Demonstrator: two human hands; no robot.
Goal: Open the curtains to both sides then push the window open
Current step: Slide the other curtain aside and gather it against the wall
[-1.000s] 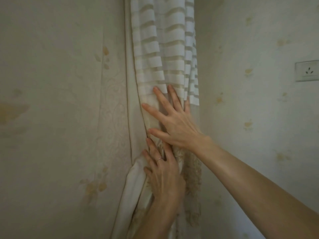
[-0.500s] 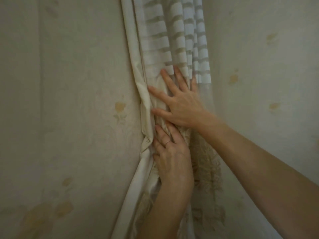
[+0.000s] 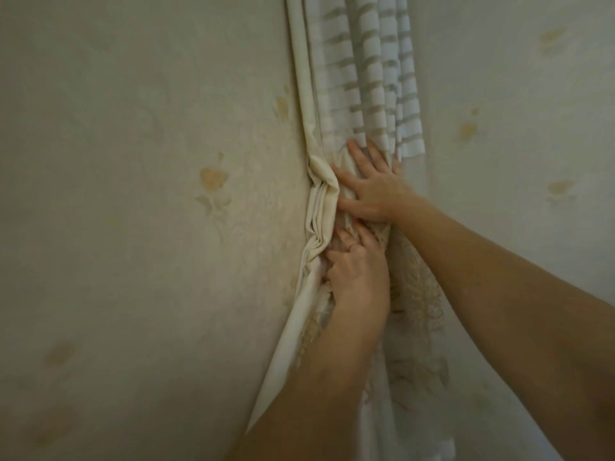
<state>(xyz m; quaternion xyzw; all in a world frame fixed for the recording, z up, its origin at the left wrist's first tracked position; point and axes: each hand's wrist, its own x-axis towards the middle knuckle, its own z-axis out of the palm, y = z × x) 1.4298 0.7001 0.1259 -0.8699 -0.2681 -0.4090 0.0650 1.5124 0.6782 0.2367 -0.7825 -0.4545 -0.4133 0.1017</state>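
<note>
Cream, gathered curtain hangs vertically, bunched in the corner. Right hand lies flat, fingers spread, on it; left hand just below, curled into folds. Window unseen.

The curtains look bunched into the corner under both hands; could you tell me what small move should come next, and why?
Probably hold the cream curtain with the left hand and let the right hand flatten the striped sheer curtain: the fabric sits gathered between two walls, with no window showing yet.
</note>
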